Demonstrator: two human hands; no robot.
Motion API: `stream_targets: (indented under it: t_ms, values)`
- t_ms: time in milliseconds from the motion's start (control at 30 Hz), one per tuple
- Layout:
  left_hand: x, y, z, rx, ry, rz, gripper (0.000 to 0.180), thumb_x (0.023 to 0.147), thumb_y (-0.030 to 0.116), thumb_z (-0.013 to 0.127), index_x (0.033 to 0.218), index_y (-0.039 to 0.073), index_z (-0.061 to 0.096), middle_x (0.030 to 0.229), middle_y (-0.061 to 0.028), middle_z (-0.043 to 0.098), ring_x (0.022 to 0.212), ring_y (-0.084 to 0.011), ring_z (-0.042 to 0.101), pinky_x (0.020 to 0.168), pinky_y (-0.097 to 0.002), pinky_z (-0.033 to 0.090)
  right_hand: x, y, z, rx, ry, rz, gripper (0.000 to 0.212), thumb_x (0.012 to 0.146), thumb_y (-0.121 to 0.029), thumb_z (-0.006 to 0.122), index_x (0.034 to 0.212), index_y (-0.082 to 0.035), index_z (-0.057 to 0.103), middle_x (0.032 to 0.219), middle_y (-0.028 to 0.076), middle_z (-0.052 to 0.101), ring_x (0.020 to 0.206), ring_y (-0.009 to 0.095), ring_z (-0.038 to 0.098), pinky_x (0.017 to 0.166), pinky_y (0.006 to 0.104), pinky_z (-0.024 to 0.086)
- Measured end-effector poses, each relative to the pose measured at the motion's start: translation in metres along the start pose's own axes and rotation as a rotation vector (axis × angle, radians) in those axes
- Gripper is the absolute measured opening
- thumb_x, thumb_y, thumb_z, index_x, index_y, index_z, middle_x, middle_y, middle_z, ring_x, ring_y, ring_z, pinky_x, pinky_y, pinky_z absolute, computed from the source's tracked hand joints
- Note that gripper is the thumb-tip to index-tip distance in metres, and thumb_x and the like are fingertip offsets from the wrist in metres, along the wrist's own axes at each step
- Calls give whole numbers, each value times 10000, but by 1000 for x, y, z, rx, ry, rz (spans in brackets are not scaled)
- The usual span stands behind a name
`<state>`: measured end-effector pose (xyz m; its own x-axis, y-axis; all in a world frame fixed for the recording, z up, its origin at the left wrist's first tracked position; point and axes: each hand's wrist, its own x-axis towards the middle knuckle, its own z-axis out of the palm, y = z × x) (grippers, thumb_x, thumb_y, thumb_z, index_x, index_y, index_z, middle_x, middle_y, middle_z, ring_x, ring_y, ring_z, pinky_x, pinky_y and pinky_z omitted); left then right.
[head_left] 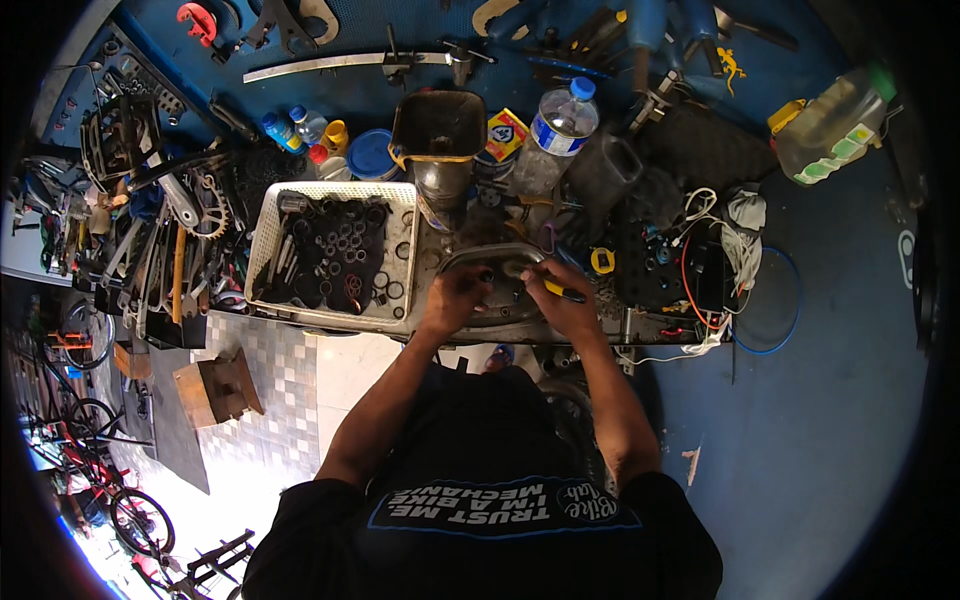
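Observation:
Both hands work over a shallow dark metal tray [497, 250] at the front of the cluttered bench. My left hand [458, 300] is closed around a small dark part, too small and shaded to name. In my right hand [567, 312] is a tool with a yellow and black handle [565, 291]. Its working end is hidden by the fingers, so its kind does not show. The two hands face each other, a short gap apart. A few small dark pieces lie in the tray between them.
A cream plastic basket [262, 240] with rings and small metal parts stands left of the tray. Behind are a dark funnel-like container [437, 125] and a clear bottle [560, 125]. Bike parts and tools [180, 225] crowd the left; cables [740, 250] lie right.

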<state>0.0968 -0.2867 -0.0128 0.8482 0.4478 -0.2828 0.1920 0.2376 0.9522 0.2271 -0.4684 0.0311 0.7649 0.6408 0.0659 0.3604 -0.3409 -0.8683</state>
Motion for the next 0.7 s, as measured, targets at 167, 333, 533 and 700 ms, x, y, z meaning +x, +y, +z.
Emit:
stream_targets:
  t_ms: [167, 333, 533, 700]
  values:
    - [-1, 12, 6, 347, 43, 75, 396, 905, 86, 775, 1261, -68, 693, 892, -121, 763, 753, -167, 743, 655, -316, 601, 2, -27, -1, 63, -75, -63, 234, 938, -228, 808, 1052, -31, 752, 980, 106, 749, 913, 229, 723, 828, 351, 561]
    - [-4, 18, 1, 550, 16, 152, 415, 877, 110, 772, 1250, -58, 695, 925, -177, 779, 737, -208, 767, 680, -358, 611, -8, -50, -5, 189, -108, -87, 168, 934, -154, 799, 1047, -30, 781, 960, 115, 742, 860, 185, 716, 764, 326, 546]
    - [-9, 9, 3, 385, 60, 62, 406, 885, 152, 784, 1244, -24, 712, 918, -177, 782, 758, -224, 776, 730, -366, 611, -9, -28, -3, 84, -23, -144, 191, 897, -114, 838, 1065, -53, 769, 988, 120, 755, 926, 222, 726, 828, 346, 560]
    - [-8, 3, 3, 488, 63, 209, 380, 911, 115, 787, 1244, -38, 689, 908, -143, 781, 761, -175, 762, 673, -344, 607, -10, -2, 9, 158, 120, -258, 168, 896, -118, 831, 1035, -41, 776, 954, 96, 751, 886, 227, 723, 809, 344, 557]
